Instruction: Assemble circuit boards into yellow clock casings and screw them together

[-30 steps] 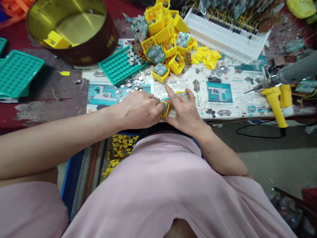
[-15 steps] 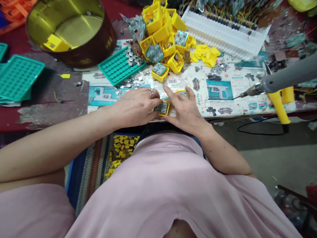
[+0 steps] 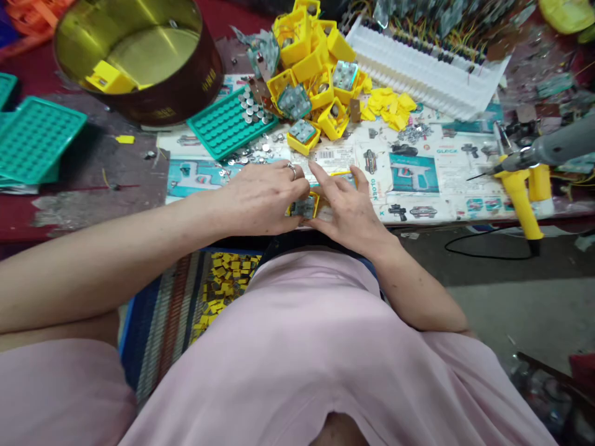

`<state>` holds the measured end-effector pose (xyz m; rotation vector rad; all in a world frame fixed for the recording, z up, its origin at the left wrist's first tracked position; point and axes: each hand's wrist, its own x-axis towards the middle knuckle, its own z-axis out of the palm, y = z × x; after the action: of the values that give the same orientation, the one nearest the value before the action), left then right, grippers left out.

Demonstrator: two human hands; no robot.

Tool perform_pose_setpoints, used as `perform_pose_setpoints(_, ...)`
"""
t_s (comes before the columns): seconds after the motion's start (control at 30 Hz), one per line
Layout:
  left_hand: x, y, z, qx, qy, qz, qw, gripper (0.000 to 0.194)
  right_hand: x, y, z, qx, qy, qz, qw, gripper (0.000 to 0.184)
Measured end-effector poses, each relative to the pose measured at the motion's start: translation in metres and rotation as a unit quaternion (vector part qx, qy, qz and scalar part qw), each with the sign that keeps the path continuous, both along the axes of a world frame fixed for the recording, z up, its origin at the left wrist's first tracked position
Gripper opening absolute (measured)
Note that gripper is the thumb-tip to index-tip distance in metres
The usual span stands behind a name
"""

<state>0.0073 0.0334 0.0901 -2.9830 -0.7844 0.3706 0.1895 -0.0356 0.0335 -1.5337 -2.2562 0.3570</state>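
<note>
A small yellow plastic box [image 3: 317,205] with a grey circuit board [image 3: 304,206] in it sits at the table's front edge, between my two hands. My left hand [image 3: 263,197], with a ring on one finger, closes its bent fingers and thumb over the box's left side. My right hand [image 3: 346,210] holds the right side, its thumb at the near corner and its index finger stretched forward. Part of the box is hidden by the fingers. Beneath my right fingers lies a second yellow box [image 3: 348,175], mostly covered.
Yellow boxes [image 3: 297,46] and loose yellow pieces [image 3: 390,106] are heaped behind my hands. A green tray [image 3: 209,130] with silver button cells and a round tin [image 3: 186,99] stand left. Right are a white foam rack [image 3: 418,77], an electric screwdriver [image 3: 553,148] and a yellow-handled tool [image 3: 523,204].
Both hands stay on the small yellow box with only slight finger movement. The view has shifted a little, and the electric screwdriver hangs farther to the right.
</note>
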Motion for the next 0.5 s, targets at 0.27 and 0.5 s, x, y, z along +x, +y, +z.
perform_pose_setpoints(0.27, -0.016, -0.001, -0.018, -0.004, -0.182, -0.065, 0.981, 0.028, 0.001, 0.000, -0.002, 0.005, 0.012, 0.003, 1.000, 0.073)
perform_pose_setpoints(0.5, -0.045, 0.000, -0.051, -0.131, -0.436, 0.059, 0.888, 0.062, 0.003, 0.000, -0.004, 0.016, 0.004, 0.010, 1.000, 0.078)
